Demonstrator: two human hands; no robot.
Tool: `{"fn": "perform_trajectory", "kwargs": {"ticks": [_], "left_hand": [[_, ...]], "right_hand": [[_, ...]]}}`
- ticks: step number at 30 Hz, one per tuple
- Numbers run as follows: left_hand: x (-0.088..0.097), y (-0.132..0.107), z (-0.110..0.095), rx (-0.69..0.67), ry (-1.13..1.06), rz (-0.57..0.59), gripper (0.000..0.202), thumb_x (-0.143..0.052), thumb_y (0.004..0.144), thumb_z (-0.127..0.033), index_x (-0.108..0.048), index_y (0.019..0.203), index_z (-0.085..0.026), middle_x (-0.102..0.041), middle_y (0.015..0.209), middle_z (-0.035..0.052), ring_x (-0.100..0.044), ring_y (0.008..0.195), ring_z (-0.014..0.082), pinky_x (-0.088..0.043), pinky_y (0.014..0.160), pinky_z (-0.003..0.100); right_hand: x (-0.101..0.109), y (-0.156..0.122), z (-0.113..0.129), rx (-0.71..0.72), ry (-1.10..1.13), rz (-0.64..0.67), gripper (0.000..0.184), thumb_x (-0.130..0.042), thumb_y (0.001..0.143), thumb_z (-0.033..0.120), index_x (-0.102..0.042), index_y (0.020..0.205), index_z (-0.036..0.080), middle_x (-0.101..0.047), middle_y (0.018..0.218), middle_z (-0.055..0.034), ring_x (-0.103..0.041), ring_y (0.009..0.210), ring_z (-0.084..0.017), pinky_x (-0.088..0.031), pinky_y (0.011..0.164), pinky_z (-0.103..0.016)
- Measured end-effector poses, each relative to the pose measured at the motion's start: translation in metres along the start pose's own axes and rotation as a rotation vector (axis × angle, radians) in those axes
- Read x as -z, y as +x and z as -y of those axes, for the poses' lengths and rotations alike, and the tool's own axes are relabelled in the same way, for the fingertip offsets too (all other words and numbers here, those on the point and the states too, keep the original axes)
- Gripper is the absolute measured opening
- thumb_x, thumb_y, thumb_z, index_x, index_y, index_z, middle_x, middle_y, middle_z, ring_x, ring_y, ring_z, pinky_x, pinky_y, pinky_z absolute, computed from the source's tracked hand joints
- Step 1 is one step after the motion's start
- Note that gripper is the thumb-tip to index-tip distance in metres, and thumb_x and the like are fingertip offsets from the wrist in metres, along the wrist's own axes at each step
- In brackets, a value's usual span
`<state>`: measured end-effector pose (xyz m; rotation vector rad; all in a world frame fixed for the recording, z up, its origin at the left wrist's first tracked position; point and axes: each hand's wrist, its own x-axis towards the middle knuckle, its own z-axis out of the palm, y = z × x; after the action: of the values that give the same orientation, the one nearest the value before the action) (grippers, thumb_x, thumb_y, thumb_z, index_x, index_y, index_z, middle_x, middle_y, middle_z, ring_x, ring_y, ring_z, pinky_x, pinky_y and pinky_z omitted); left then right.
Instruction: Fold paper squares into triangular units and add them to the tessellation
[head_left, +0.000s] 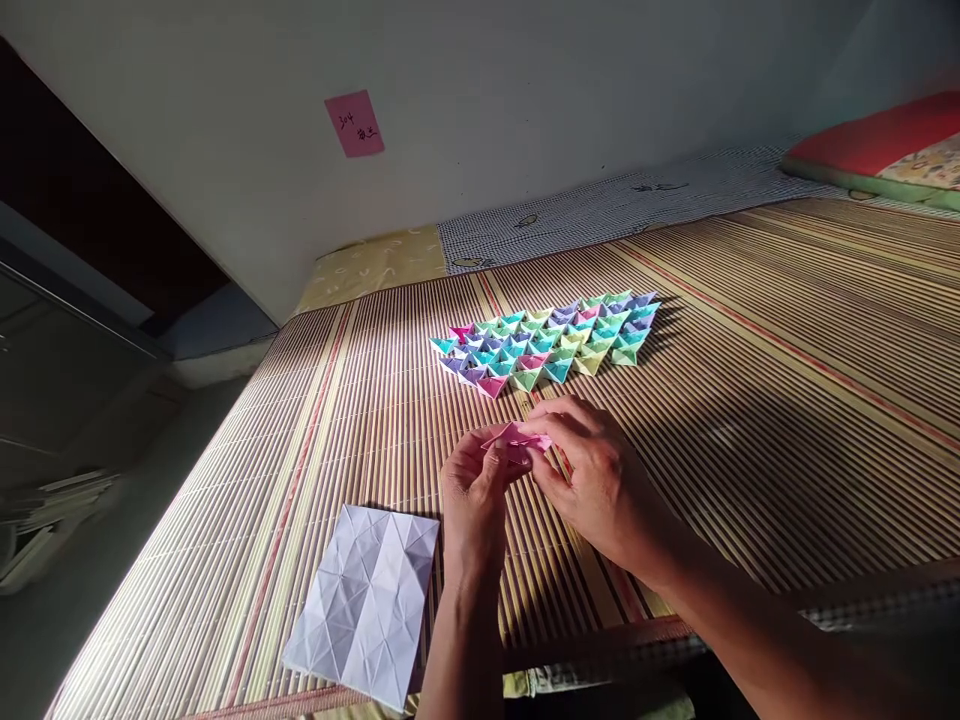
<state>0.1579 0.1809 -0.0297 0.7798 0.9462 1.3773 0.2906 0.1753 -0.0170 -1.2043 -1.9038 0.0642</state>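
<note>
A small pink folded paper piece (516, 438) is held between both hands over a striped bamboo mat (750, 400). My left hand (474, 492) pinches its left side with fingers closed. Closed around the right side of the paper is my right hand (592, 470). Just beyond the hands lies a patch of several small folded paper boats (551, 340) in pink, teal, green and purple, set in tight rows. A creased pale lilac paper sheet (367, 600) lies flat on the mat, left of my left forearm.
A white wall (525, 100) with a pink sticky note (354, 123) stands behind the mat. Checked cloth (615, 210) and yellow cloth (375, 265) run along the wall. A red and green cushion (885, 145) lies at the far right. The mat's left edge drops to a dim floor.
</note>
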Motion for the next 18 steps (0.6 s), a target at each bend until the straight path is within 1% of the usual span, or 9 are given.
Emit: {"fn": "perform_trajectory", "kwargs": {"ticks": [3, 5, 9, 12, 18], "left_hand": [[-0.0004, -0.0001, 0.0004, -0.043, 0.068, -0.001, 0.032, -0.082, 0.076, -0.04, -0.073, 0.09, -0.014, -0.076, 0.083, 0.007, -0.073, 0.074, 0.0182, -0.059, 0.074, 0.033], [-0.0022, -0.0007, 0.0002, -0.059, 0.105, -0.014, 0.029, -0.081, 0.076, -0.039, -0.073, 0.088, -0.014, -0.076, 0.085, 0.0081, -0.073, 0.076, 0.019, -0.059, 0.075, 0.033], [-0.0041, -0.0012, -0.0003, -0.062, 0.145, -0.022, 0.024, -0.079, 0.077, -0.035, -0.073, 0.086, -0.013, -0.075, 0.081, 0.007, -0.071, 0.072, 0.0168, -0.059, 0.073, 0.031], [-0.0025, -0.0008, -0.0001, -0.058, 0.153, -0.002, 0.023, -0.078, 0.079, -0.034, -0.073, 0.087, -0.013, -0.074, 0.078, 0.0057, -0.07, 0.068, 0.0153, -0.058, 0.072, 0.03], [0.0021, -0.0002, -0.0017, -0.025, 0.153, 0.063, 0.022, -0.077, 0.079, -0.032, -0.073, 0.088, -0.012, -0.072, 0.069, 0.0029, -0.067, 0.063, 0.0131, -0.058, 0.069, 0.028]], "right_hand": [[-0.0007, -0.0004, -0.0017, 0.019, -0.049, -0.031, 0.019, -0.059, 0.088, 0.003, -0.063, 0.093, 0.021, -0.067, 0.099, -0.0076, -0.065, 0.095, -0.027, -0.05, 0.083, -0.042], [-0.0008, -0.0003, -0.0032, 0.043, -0.083, -0.054, 0.018, -0.058, 0.091, 0.004, -0.062, 0.086, 0.021, -0.068, 0.098, -0.0079, -0.065, 0.092, -0.026, -0.049, 0.082, -0.041], [0.0018, 0.0005, -0.0044, 0.091, -0.112, -0.031, 0.021, -0.056, 0.097, 0.007, -0.062, 0.081, 0.02, -0.069, 0.092, -0.0073, -0.065, 0.086, -0.023, -0.048, 0.08, -0.04], [0.0032, 0.0007, -0.0046, 0.116, -0.099, -0.019, 0.022, -0.057, 0.098, 0.008, -0.063, 0.081, 0.02, -0.069, 0.086, -0.006, -0.064, 0.084, -0.023, -0.047, 0.08, -0.039], [0.0038, 0.0018, -0.0071, 0.139, -0.065, 0.012, 0.025, -0.057, 0.097, 0.008, -0.063, 0.076, 0.02, -0.069, 0.086, -0.0059, -0.061, 0.084, -0.023, -0.045, 0.08, -0.039]]}}
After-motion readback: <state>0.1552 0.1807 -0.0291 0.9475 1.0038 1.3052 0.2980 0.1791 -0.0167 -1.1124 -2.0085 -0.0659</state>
